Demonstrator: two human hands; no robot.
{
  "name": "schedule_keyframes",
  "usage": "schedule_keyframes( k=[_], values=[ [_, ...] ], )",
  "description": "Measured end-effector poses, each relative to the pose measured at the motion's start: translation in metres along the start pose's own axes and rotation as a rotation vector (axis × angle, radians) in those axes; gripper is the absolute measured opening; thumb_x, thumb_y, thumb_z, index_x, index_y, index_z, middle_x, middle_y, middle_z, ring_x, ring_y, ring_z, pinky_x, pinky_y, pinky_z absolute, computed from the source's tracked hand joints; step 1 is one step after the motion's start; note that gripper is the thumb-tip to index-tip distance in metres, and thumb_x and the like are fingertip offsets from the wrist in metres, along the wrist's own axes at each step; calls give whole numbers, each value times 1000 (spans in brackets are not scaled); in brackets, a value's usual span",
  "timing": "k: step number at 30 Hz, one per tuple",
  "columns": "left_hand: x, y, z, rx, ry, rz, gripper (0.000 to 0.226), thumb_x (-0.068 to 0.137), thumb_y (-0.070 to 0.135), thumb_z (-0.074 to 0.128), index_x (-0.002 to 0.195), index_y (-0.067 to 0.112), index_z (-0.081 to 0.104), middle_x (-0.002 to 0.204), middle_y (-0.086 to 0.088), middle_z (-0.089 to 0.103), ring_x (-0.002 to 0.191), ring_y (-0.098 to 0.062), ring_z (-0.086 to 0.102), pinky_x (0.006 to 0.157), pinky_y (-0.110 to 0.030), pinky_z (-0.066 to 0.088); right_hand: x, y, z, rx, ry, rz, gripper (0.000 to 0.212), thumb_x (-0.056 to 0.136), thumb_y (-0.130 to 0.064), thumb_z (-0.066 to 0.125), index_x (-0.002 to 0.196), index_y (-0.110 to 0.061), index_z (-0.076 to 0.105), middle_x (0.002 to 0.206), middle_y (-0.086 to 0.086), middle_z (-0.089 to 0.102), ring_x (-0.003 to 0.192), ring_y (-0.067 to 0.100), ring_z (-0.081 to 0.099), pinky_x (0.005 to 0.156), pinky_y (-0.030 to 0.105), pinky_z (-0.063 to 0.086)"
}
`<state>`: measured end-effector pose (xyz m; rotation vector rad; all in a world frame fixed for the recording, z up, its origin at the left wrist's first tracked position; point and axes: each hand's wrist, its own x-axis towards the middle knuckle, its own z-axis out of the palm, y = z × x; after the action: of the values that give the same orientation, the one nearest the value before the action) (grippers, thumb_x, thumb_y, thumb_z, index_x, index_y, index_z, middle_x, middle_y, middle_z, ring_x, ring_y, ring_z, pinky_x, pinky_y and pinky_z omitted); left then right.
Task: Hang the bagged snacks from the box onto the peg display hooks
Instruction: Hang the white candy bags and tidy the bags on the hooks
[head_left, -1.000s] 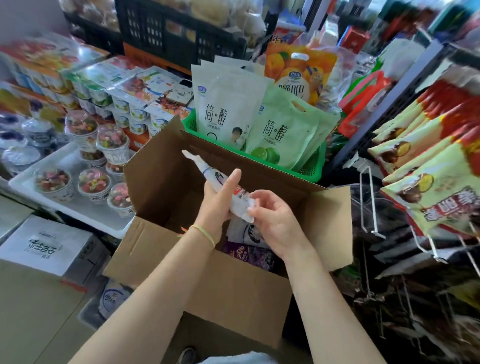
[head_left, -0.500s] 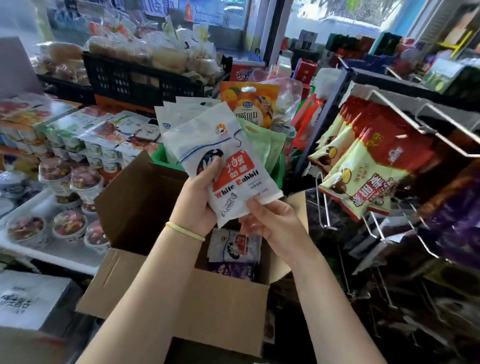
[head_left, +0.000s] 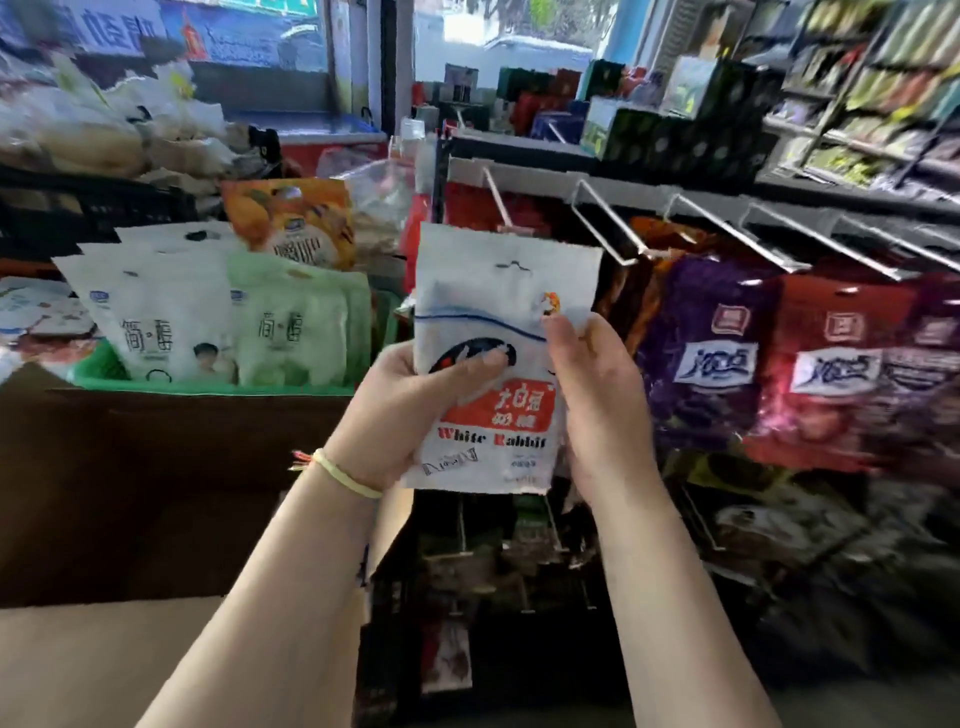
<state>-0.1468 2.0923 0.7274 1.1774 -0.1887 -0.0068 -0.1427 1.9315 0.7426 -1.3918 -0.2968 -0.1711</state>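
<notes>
One White Rabbit bag (head_left: 498, 332) held upright in the middle of the view, in front of the peg display, with the hang hole at the top free. Left hand (head_left: 400, 415) gripping the left edge of the bag, thumb pressed on the front over the dark picture, other fingers hidden behind. Right hand (head_left: 597, 395) holding the right edge, fingers (head_left: 558, 332) curled round it, thumb on the front near the small orange mark. Thin yellow band (head_left: 345, 475) on the left wrist.

Behind the bag, to the right, five wire peg hooks (head_left: 605, 228) counted along the top rail, though blurred toward the far right. One purple bag (head_left: 711, 353) and one red bag (head_left: 836, 364) hanging below them side by side, more dark bags further right, count not clear.

To the left, a green basket (head_left: 98, 371) with about three pale standing pouches (head_left: 156, 322), and one orange pouch (head_left: 293, 223) behind. Below the basket, a brown cardboard box (head_left: 156, 493), only its flap and wall visible, contents not seen.
</notes>
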Motion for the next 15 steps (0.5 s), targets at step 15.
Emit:
schedule_keyframes(
  k=[15],
  values=[
    [60, -68, 122, 89, 173, 13, 28, 83, 21, 76, 105, 4, 72, 101, -20, 76, 92, -40, 74, 85, -57, 59, 75, -7, -126, 18, 117, 99, 20, 98, -31, 62, 93, -15, 72, 97, 10, 77, 90, 29, 75, 81, 46, 61]
  ],
)
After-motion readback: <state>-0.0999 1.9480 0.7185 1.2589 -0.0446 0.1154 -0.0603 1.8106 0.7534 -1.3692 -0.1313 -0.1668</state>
